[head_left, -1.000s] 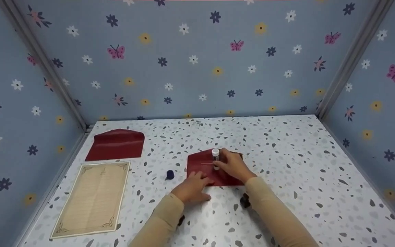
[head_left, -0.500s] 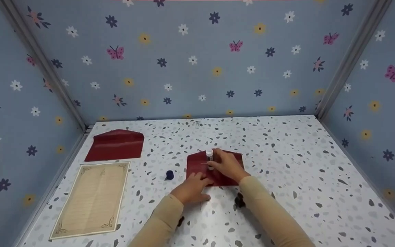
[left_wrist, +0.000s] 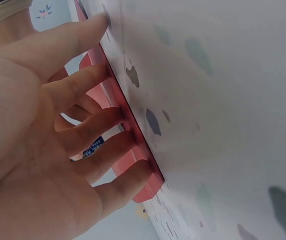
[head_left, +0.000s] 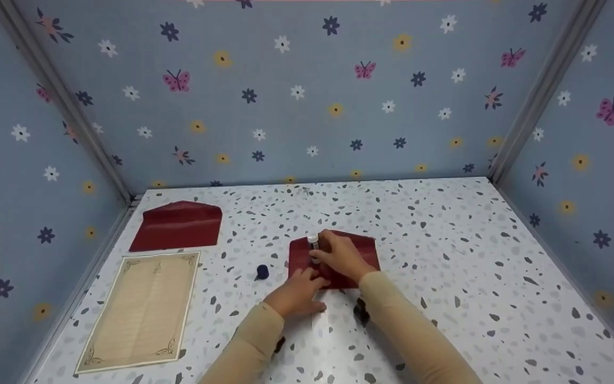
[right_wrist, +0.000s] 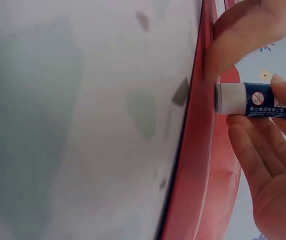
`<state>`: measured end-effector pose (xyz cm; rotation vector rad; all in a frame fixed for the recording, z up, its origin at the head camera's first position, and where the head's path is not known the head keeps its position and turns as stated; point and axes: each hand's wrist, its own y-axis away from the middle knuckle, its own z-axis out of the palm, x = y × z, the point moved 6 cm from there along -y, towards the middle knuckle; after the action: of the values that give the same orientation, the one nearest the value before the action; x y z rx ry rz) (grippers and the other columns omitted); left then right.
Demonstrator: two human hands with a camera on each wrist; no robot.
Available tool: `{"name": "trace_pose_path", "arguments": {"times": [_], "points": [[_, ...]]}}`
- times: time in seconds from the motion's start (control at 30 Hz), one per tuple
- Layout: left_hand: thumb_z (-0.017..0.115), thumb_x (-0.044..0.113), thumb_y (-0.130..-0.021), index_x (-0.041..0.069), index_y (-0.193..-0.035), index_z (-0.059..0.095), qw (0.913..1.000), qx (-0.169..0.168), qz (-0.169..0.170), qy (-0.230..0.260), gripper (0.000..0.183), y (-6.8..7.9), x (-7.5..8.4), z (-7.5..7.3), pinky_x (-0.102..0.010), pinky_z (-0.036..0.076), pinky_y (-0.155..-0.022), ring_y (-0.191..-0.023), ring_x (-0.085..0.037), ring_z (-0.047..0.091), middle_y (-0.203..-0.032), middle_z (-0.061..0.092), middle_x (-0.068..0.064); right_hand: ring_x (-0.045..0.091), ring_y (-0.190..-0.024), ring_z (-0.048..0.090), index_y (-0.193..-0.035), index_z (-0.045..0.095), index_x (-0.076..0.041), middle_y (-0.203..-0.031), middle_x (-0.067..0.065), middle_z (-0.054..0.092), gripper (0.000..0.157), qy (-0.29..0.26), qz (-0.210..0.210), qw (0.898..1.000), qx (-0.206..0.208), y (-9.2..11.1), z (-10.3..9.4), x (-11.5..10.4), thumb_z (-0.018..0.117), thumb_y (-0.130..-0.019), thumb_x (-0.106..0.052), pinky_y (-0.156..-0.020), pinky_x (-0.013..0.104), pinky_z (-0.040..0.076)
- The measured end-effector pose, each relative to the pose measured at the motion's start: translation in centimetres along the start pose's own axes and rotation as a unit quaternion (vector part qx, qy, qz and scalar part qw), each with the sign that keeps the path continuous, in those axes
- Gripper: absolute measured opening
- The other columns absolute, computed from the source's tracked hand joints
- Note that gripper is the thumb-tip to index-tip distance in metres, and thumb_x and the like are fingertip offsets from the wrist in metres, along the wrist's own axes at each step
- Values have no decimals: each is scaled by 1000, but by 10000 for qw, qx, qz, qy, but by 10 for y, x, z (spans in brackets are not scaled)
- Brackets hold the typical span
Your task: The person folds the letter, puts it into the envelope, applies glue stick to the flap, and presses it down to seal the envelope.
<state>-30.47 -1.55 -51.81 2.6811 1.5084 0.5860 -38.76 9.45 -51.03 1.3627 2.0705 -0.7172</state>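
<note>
A red envelope (head_left: 365, 253) lies on the speckled table, its pointed flap spread toward the far wall. My right hand (head_left: 341, 257) pinches a glue stick (head_left: 313, 243) upright over the envelope, left of its middle. In the right wrist view the blue-and-white glue stick (right_wrist: 260, 100) has its end down against the red paper. Fingertips of my left hand (head_left: 297, 293) rest spread on the envelope's near edge. The left wrist view shows that hand (left_wrist: 38, 130) with its thumb on the table, apart from the envelope.
A dark blue cap (head_left: 263, 272) stands left of the envelope. Farther left lie a second red envelope (head_left: 179, 229) and a beige lined sheet (head_left: 139, 312) with ornamented corners. Flower-patterned walls (head_left: 307, 96) enclose the table's back and sides.
My right hand has slid the glue stick leftward across the envelope, from right of its middle to left of it. The left hand stays in place on the near edge.
</note>
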Motion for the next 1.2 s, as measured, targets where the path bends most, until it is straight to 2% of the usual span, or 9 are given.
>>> {"name": "trace_pose_path", "arguments": {"times": [0.17, 0.3, 0.43, 0.57, 0.8, 1.03, 1.2], "points": [[72, 35, -91, 14, -139, 60, 9998, 77, 136, -98, 54, 0, 1, -1, -44, 39, -109, -134, -31, 40, -145, 48, -12, 14, -89, 60, -108, 60, -17, -102, -2, 66, 22, -42, -106, 9999, 35, -3, 5, -7, 72, -94, -29, -84, 33, 52], [73, 34, -90, 11, -135, 62, 9990, 217, 344, -199, 51, 1, 4, -2, -43, 43, -104, -126, -33, 44, -138, 51, -14, 14, -90, 61, -106, 60, -15, -101, -1, 67, 21, -107, -261, 9996, 13, -6, 9, -13, 72, -95, -28, -84, 34, 52], [74, 33, -90, 10, -134, 63, 9977, 324, 524, -277, 51, 1, 5, -2, -43, 43, -102, -121, -33, 46, -139, 51, -14, 14, -89, 60, -108, 60, -16, -102, -1, 67, 21, -112, -164, 9998, -39, -7, 15, -16, 72, -95, -28, -85, 33, 52], [74, 33, -90, 12, -137, 62, 9978, 297, 530, -252, 53, 1, 5, -2, -44, 42, -104, -124, -34, 45, -144, 48, -14, 14, -91, 60, -110, 60, -16, -104, 0, 68, 23, -55, -109, 9999, -83, -10, 20, -19, 71, -95, -29, -87, 33, 52], [74, 32, -91, 12, -138, 61, 9978, 260, 561, -220, 53, -1, 5, -1, -44, 42, -104, -124, -33, 45, -144, 47, -16, 13, -92, 61, -113, 62, -18, -106, -2, 68, 23, -96, -56, 9999, -77, -13, 25, -23, 71, -95, -29, -87, 33, 52], [74, 31, -90, 16, -140, 60, 9980, 261, 514, -253, 54, -3, 2, -1, -45, 37, -109, -130, -32, 42, -145, 47, -14, 12, -90, 61, -115, 63, -18, -104, -4, 69, 24, -81, -47, 10000, -3, -17, 30, -26, 72, -95, -28, -87, 31, 53], [73, 31, -91, 14, -141, 59, 9971, 286, 576, -404, 54, -3, 4, -1, -47, 33, -112, -134, -34, 40, -144, 48, -17, 12, -89, 61, -113, 63, -17, -101, -4, 69, 23, -192, -116, 9997, -43, -19, 33, -29, 72, -94, -27, -86, 31, 53]]}}
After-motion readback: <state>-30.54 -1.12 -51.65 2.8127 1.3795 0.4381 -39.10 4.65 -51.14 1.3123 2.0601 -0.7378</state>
